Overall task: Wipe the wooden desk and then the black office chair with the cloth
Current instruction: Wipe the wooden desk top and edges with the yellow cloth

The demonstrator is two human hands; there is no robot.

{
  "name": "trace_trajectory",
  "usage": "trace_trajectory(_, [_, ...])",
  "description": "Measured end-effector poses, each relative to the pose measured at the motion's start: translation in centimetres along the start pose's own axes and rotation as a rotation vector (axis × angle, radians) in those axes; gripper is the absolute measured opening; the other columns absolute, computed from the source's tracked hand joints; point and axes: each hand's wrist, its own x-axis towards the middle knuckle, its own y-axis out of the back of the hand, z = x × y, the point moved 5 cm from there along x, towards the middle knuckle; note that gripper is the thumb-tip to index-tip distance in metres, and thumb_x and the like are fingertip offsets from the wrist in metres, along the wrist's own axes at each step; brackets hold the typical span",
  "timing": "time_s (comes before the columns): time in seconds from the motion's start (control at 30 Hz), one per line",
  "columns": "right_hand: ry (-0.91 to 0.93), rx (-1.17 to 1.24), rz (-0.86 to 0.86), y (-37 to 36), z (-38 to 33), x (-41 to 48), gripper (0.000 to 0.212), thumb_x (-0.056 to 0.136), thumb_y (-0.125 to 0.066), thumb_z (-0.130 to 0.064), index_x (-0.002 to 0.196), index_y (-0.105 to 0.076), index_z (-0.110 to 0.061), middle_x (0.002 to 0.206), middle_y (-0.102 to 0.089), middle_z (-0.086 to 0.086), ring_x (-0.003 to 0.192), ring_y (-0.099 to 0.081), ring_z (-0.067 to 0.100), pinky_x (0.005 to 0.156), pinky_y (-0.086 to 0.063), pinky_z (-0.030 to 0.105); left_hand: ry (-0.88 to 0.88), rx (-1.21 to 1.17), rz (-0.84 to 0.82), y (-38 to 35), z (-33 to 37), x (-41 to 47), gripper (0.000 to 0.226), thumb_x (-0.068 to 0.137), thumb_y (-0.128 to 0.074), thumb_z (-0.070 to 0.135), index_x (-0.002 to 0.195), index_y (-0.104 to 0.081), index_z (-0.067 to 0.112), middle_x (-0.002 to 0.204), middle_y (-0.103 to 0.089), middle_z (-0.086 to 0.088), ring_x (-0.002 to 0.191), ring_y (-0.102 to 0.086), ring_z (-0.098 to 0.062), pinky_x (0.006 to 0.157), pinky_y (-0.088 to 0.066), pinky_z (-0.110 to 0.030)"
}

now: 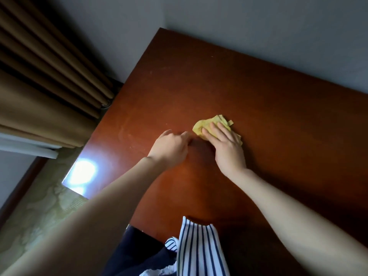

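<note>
A reddish-brown wooden desk fills the middle and right of the head view. A crumpled yellow cloth lies on it near the centre. My right hand lies flat on the cloth with straight fingers, pressing it onto the wood. My left hand rests on the desk just left of the cloth, fingers loosely curled, holding nothing. The black office chair is not in view.
Brown curtains hang at the left, close to the desk's left edge. A grey wall runs behind the desk. A bright glare sits on the desk's near-left corner. Patterned floor shows lower left. My striped top hangs over the front edge.
</note>
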Motion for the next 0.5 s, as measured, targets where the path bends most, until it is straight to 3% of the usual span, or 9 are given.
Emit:
trace_trajectory(0.1, [0.13,0.007,0.042,0.4,-0.5,-3.4,0.058,0.077,-0.053,0.015,0.124,-0.062,-0.017,0.136,-0.054,0.007,0.134,-0.041,0.03,0.103,-0.036,0.048,-0.035,-0.014,0.054,0.5,0.5,0.9,0.039,0.09,-0.04,0.011,0.124,-0.056,0.019,0.107,-0.069,-0.007,0.102,-0.06,-0.029,0.093,-0.037,-0.03])
trace_trajectory(0.17, [0.185,-0.009,0.026,0.3,-0.2,-5.9,0.062,0.073,-0.059,0.016,0.125,-0.062,-0.019,0.135,-0.055,0.006,0.132,-0.043,0.029,0.103,-0.037,0.048,-0.087,0.008,0.04,0.3,1.2,1.6,0.039,0.09,-0.042,0.012,0.126,-0.055,0.016,0.117,-0.065,-0.007,0.109,-0.056,-0.028,0.096,-0.035,-0.032])
trace_trajectory(0.37, [0.346,-0.089,-0.11,0.7,1.8,-12.8,0.066,0.081,-0.053,0.007,0.136,-0.049,-0.028,0.145,-0.044,-0.003,0.138,-0.032,0.021,0.107,-0.032,0.047,-0.279,0.082,-0.113,-0.9,2.9,3.2,0.053,0.092,-0.044,0.018,0.144,-0.035,0.018,0.148,-0.035,-0.005,0.135,-0.031,-0.025,0.113,-0.015,-0.034])
trace_trajectory(0.5, [0.413,-0.236,-0.242,2.0,4.5,-14.6,0.093,0.065,-0.075,0.009,0.141,-0.041,-0.032,0.148,-0.037,-0.006,0.139,-0.031,0.019,0.107,-0.031,0.045,-0.321,0.153,-0.215,-1.5,2.3,4.1,0.057,0.096,-0.04,0.025,0.15,-0.02,0.021,0.159,-0.009,-0.001,0.146,-0.004,-0.017,0.117,0.001,-0.038])
